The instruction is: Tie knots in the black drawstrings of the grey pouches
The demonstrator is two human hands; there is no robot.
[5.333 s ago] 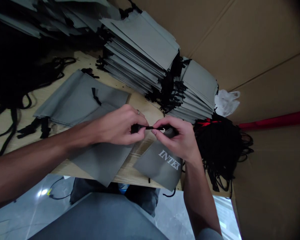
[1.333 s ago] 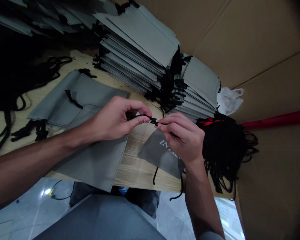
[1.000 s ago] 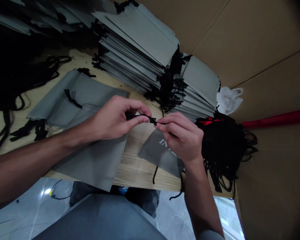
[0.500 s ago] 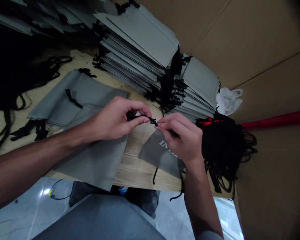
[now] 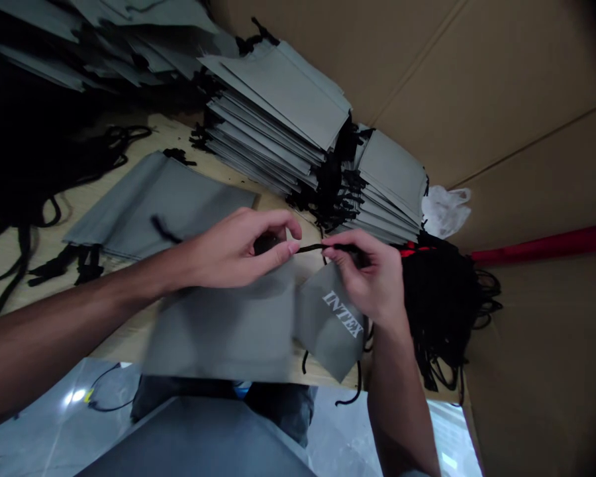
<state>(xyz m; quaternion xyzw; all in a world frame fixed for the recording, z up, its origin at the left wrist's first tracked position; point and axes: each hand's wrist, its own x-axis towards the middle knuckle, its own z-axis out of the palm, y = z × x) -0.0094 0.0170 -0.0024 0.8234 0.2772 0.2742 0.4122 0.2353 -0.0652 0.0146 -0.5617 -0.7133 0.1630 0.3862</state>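
A black drawstring cord [image 5: 310, 248] is stretched between my two hands. My right hand [image 5: 365, 268] is closed, its thumb and forefinger pinching the cord. My left hand [image 5: 251, 248] has its thumb against the cord's other end, the forefinger tip lifted a little and the other fingers curled; their hold is partly hidden. Below my left hand hangs a grey fabric bag [image 5: 223, 331], blurred by motion. A small grey pouch [image 5: 328, 338] printed INTEX lies beneath my right hand, with black cord ends beside it.
Behind my hands stand a tall stack of grey bags [image 5: 288, 93] and a smaller stack [image 5: 390, 169]. More grey bags [image 5: 149, 192] lie at left. Black cords are heaped at left [image 5: 24, 146] and right [image 5: 442, 298]. A cardboard wall [image 5: 526, 165] and white plastic bag [image 5: 446, 211] are at right.
My hands have drawn slightly apart, and the knotted cord between them is now a straight length. The grey bag under my left hand has swung right, towards the INTEX pouch.
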